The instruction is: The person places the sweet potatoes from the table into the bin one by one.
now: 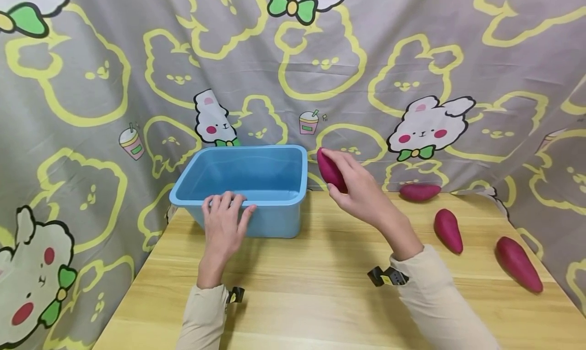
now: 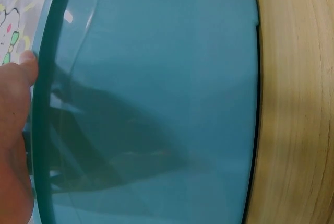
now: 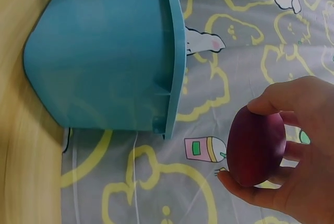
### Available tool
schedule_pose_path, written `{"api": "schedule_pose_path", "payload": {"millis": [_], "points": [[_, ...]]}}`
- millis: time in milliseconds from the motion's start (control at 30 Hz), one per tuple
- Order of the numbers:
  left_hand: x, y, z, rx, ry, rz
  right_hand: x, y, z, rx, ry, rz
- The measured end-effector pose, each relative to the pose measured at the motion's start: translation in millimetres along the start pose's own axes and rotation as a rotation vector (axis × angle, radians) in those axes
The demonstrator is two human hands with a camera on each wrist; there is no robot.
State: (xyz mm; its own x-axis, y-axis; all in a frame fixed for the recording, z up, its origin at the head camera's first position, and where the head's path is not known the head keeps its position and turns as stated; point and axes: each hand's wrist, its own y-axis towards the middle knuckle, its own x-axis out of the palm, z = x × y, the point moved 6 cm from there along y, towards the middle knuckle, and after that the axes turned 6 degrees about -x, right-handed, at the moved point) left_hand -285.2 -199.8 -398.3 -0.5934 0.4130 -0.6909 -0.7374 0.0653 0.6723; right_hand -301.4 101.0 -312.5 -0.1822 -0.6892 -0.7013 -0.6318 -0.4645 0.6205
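My right hand (image 1: 361,190) grips a purple sweet potato (image 1: 330,170) in the air, just right of the blue bin (image 1: 279,220). In the right wrist view the sweet potato (image 3: 255,146) shows between thumb and fingers, apart from the bin's wall (image 3: 104,51). My left hand (image 1: 224,223) rests over the bin's near rim, its fingers bent over the edge to the inside. From the left wrist, that hand (image 2: 15,130) shows at the rim beside the bin's broad outer wall (image 2: 156,88). The part of the bin's inside seen from the head holds nothing.
Three more sweet potatoes lie on the wooden table (image 1: 320,299) to the right: one by the curtain (image 1: 419,192), one nearer (image 1: 448,231), and one close to the right edge (image 1: 519,264). A patterned grey curtain (image 1: 339,65) hangs behind and along both sides.
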Motion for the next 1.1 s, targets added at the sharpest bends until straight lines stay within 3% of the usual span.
{"api": "schedule_pose_path", "payload": {"millis": [1100], "points": [[-1.3, -1.0, 0.0, 0.003, 0.008, -0.006, 38, 24.1, -20, -0.056, 0.103, 0.005]]}}
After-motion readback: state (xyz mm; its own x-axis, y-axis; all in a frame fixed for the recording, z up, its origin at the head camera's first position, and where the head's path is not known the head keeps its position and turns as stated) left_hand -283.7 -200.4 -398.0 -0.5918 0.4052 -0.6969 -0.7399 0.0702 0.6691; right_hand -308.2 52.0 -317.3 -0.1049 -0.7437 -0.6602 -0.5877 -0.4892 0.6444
